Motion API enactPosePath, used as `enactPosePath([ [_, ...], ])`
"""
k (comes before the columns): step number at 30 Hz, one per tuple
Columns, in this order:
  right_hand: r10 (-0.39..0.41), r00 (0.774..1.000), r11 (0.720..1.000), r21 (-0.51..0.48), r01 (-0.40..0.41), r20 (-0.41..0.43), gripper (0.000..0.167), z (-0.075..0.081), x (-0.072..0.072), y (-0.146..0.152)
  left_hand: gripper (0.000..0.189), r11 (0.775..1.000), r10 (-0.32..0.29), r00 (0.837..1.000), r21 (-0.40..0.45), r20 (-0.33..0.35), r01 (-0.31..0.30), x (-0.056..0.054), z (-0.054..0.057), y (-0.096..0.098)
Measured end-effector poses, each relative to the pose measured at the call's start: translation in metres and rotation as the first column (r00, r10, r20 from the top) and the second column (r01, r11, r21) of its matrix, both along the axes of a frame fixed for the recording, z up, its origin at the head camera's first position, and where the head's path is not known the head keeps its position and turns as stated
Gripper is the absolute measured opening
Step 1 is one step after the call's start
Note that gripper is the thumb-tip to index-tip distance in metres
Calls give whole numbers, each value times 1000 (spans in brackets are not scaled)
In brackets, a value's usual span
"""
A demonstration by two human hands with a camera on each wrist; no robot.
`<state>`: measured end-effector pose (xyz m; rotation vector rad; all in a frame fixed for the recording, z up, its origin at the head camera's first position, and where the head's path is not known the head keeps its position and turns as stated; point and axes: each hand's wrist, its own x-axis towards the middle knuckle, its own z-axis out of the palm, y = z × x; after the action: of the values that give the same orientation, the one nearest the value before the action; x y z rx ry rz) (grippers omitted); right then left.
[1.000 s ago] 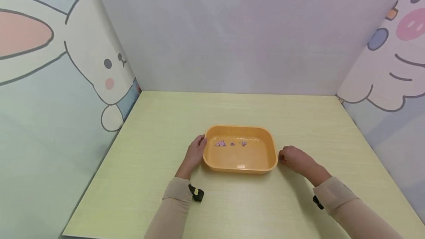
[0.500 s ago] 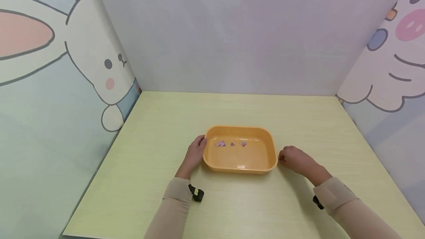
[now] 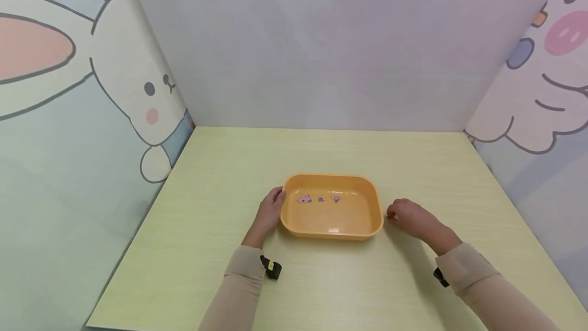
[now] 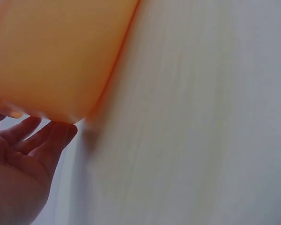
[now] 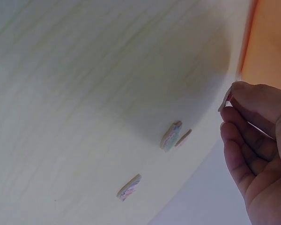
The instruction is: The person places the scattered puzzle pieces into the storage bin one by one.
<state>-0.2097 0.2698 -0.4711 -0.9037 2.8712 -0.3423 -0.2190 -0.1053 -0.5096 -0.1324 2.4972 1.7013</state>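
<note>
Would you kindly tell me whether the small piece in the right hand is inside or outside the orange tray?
Outside: the right hand pinches the small piece beyond the right wall of the orange tray.

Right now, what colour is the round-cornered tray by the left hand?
Tray: plain yellow-orange, no pattern visible; shows best in the head view.
</note>
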Motion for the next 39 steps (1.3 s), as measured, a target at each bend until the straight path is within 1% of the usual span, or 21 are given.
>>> enactPosePath([
  [3,5,1000,1000,2,-5,0,6,4,-1,1,46,1000,1,1000,5,2,-1,0,1,0],
  [8,-14,999,1000,8,14,35,4,12,-1,0,47,1000,1,1000,9,6,-1,1,1,0],
  [11,-19,999,1000,19,19,38,4,16,-1,-1,46,1000,0,1000,10,2,0,1,1,0],
  [24,-12,1000,1000,8,12,4,4,39,-6,-3,46,1000,0,1000,22,2,0,2,1,-1],
  [30,-16,1000,1000,-5,16,-5,4,50,-10,-10,45,1000,1,1000,18,-7,-1,0,0,-3],
  [39,13,999,1000,5,-12,-43,4,60,-16,-17,45,1000,1,1000,14,3,-1,-4,-2,-4],
])
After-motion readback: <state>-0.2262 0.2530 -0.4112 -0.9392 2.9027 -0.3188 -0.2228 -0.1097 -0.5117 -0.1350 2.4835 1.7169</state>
